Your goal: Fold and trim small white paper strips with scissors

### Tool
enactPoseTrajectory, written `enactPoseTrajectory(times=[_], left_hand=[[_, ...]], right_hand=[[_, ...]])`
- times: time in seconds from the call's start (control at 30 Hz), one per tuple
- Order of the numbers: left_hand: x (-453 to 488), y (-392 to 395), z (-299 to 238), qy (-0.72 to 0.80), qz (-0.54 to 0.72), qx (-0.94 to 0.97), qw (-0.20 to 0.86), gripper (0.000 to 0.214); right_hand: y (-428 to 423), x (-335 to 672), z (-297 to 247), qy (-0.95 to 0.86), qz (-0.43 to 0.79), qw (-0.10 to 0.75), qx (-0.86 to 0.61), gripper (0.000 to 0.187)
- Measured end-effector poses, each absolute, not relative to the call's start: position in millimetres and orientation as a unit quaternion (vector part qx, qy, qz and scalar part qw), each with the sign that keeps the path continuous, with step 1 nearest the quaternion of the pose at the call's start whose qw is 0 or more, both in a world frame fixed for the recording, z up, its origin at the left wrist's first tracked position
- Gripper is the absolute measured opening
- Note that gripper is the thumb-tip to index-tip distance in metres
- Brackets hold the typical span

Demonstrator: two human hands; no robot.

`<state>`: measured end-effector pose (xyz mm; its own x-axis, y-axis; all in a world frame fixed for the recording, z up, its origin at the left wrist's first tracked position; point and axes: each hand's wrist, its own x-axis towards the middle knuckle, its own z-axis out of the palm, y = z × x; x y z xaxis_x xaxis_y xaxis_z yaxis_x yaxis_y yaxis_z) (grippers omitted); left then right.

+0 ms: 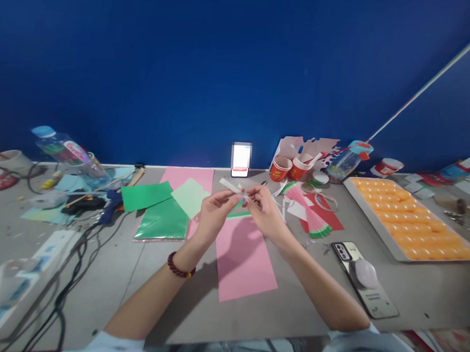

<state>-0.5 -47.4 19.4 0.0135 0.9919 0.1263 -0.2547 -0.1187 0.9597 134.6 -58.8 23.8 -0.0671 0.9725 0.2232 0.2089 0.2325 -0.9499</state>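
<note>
My left hand (218, 206) and my right hand (263, 206) meet above the middle of the table, fingertips pinched close together. Between them runs a narrow whitish paper strip (229, 186), its far end sticking up to the left past my left fingers. A tiny blue spot shows at the fingertips, too small to name. Below the hands lies a sheet of pink paper (244, 263), with a green strip (236, 215) along its far edge. Left of my left hand are a pale green paper square (190, 196) and a packet of green paper (163, 224).
A lit phone (240, 160) leans on the blue wall. Pink-and-green paper fans (315, 217) and red paper cups (281, 169) stand or lie right, beyond them a tray of orange balls (409, 222). Another phone (365, 280) lies nearer. Left are a power strip (24, 286), cables and a bottle (69, 150).
</note>
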Motion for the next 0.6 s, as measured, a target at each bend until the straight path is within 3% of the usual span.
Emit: enactPoseTrajectory(times=[0.37, 0.6], left_hand=[[-0.6, -45.5, 11.1, 0.407, 0.593, 0.525, 0.455, 0.014], [2.1, -47.0, 16.0, 0.42, 0.6, 0.441, 0.519, 0.016]], right_hand=[[-61.9, 132.5, 26.2, -0.627, 0.37, 0.468, -0.501, 0.018], [-60.4, 132.6, 21.3, -0.618, 0.39, 0.471, -0.495, 0.02]])
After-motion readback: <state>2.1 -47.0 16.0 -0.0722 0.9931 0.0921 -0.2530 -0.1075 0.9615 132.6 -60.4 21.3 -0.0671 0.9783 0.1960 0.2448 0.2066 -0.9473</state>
